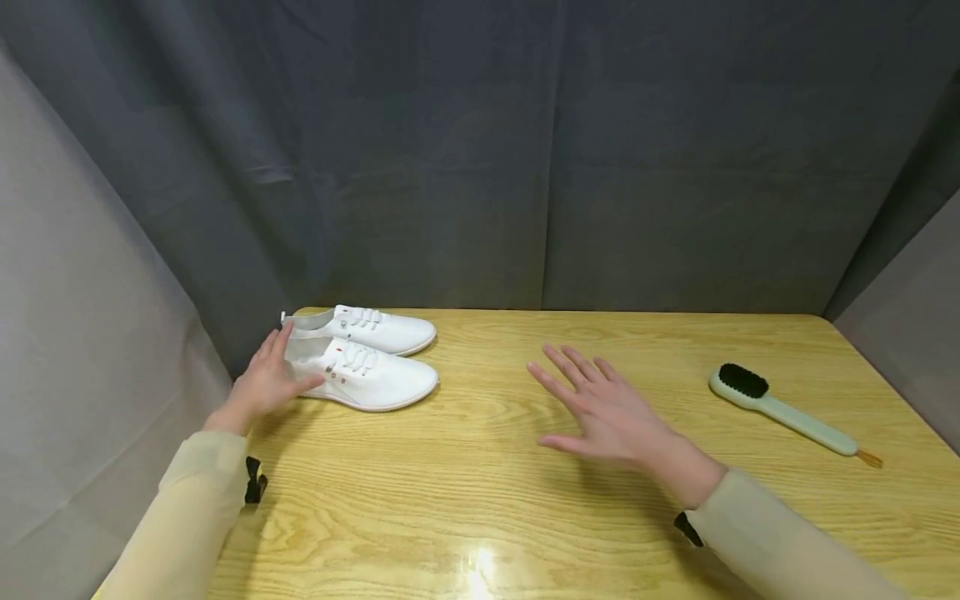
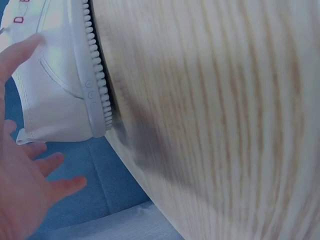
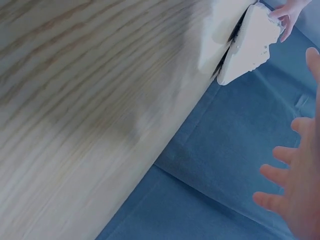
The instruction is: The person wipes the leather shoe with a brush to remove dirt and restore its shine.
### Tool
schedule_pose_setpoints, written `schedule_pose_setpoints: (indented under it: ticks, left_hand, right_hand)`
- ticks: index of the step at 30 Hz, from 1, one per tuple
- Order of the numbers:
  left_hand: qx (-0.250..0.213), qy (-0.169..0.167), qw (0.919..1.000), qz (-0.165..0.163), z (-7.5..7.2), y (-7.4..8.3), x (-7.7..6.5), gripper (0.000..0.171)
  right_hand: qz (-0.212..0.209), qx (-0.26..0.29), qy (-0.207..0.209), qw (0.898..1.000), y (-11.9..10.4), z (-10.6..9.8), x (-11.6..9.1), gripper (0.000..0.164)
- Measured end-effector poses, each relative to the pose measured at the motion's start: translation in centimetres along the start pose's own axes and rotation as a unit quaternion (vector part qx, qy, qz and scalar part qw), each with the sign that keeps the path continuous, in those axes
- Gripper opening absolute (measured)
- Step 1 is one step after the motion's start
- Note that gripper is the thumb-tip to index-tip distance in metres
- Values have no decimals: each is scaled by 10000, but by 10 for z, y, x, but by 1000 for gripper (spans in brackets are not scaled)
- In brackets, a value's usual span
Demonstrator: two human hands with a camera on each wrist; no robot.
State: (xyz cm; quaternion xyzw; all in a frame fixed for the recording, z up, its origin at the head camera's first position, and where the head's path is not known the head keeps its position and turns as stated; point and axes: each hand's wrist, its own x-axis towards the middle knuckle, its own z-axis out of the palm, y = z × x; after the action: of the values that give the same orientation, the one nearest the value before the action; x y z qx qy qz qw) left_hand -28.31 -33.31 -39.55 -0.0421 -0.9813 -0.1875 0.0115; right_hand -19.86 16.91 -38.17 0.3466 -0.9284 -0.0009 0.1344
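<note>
Two white lace-up shoes stand side by side at the back left of the table, toes to the right. My left hand (image 1: 264,382) is at the heel end of the nearer shoe (image 1: 382,379), its fingers spread around the heel and the thumb along the near side. In the left wrist view the thumb lies over the side of that shoe (image 2: 55,75); whether it touches cannot be told. The farther shoe (image 1: 397,332) is partly hidden behind the nearer one. My right hand (image 1: 603,412) hovers over the middle of the table with fingers spread, holding nothing.
A pale green long-handled brush (image 1: 806,423) with black bristles lies bristles up on the right of the wooden table (image 1: 420,500). A dark grey curtain (image 1: 480,167) hangs behind the table's back edge. Light grey cloth (image 1: 90,333) borders the left side.
</note>
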Motion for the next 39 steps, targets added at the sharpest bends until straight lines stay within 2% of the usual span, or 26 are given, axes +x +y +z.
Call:
schedule_pose_setpoints:
  ticks: [8,13,22,33,39]
  left_hand:
    - [-716,-70,9974,24,3,-3,4,120]
    - [-932,-86,9956,-11,5,-4,6,122]
    - [-820,-88,9966,40,5,-7,8,124]
    - [-804,-26,9956,484,10,-15,2,120]
    - [-680,-127,9954,667,10,-16,-2,118]
  right_hand:
    - [-39,17,-18,10000,-4,7,10,88]
    - [-49,111,-1,9999,-5,9,16,87]
    - [-73,249,20,9997,-7,12,28,88]
    - [-221,282,-34,9994,-7,14,41,89]
    - [-225,393,-146,9989,-13,14,52,89]
